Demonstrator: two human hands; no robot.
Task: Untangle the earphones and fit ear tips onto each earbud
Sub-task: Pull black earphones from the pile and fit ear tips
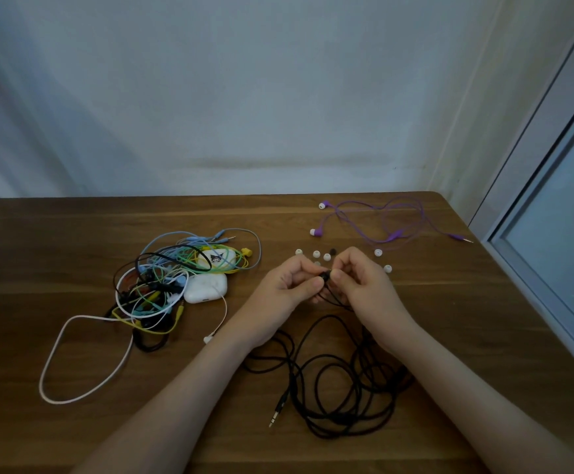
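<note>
My left hand (287, 285) and my right hand (364, 285) meet over the table, fingertips pinched together on a black earbud (325, 276). Its black cable (333, 381) drops between my wrists into loose loops, with the jack plug (278, 407) lying near the front. Several white ear tips (316, 254) and one dark ear tip (332, 250) are scattered just beyond my fingers. Whether a tip sits on the held earbud is hidden by my fingers.
A tangle of coloured earphones (162, 282) lies at the left with two white cases (206, 288). A white cable (84, 357) loops toward the front left. Purple earphones (381, 220) with white tips lie spread out at the back right. The table's right edge (518, 289) runs beside a window frame.
</note>
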